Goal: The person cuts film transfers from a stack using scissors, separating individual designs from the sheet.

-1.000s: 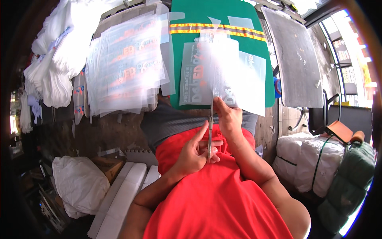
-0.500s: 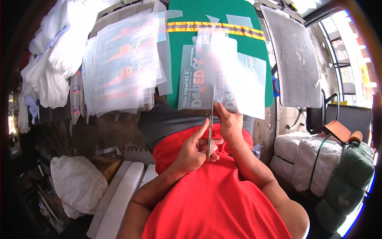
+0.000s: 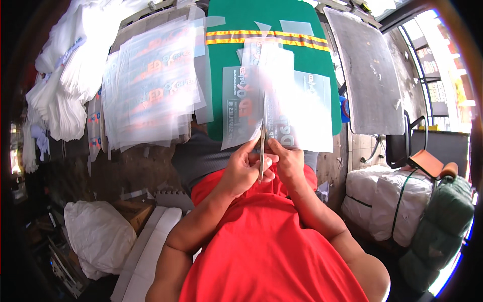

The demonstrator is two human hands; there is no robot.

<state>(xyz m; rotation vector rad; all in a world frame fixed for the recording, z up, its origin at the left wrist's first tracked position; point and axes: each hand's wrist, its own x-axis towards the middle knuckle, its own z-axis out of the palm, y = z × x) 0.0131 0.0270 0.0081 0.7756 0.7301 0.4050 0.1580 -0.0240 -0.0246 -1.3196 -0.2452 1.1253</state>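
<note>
While the left hand [image 3: 245, 170] grasps the scissors [image 3: 261, 147], fingers curled about the handles, the right hand [image 3: 288, 161] pinches the near edge of a printed translucent sheet [image 3: 234, 103] just beside the blades. That sheet lies directly beyond both hands, on a green board [image 3: 215, 55], its near edge overhanging toward them; the overhang probably gives the lower blade room underneath. The right hand's pinch seems meant to keep the edge steady. Beyond the hands, an orange, yellow and grey band [image 3: 266, 37] crosses the board, perhaps to hold things down. A pile of printed sheets [image 3: 156, 90] sits within reach, ahead and to the left of the left hand.

Glare whitens the sheet ahead of the right hand, and the blade tips are lost in it, so I cannot tell how far the 2 blades are parted. The left fingers cover part of the handles; the right fingertips under the sheet are hidden.
</note>
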